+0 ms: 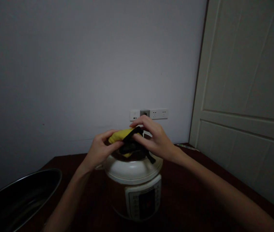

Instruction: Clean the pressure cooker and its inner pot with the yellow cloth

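Both hands grip a folded yellow cloth with a black edge above the lid of an electric pressure cooker. My left hand pinches its left end between thumb and fingers. On the other side, my right hand is closed on the black edging, and a black strip hangs down over the lid. The cloth and hands cover most of the lid's top and handle. The cooker stands upright, its white control panel facing me. Whether the cloth touches the lid is hard to tell.
A large dark pan with a shiny rim stands at the lower left of the dark red table. White wall sockets sit behind the cooker. A pale panelled door borders the right side, and a thin patterned strip lies near the back corner.
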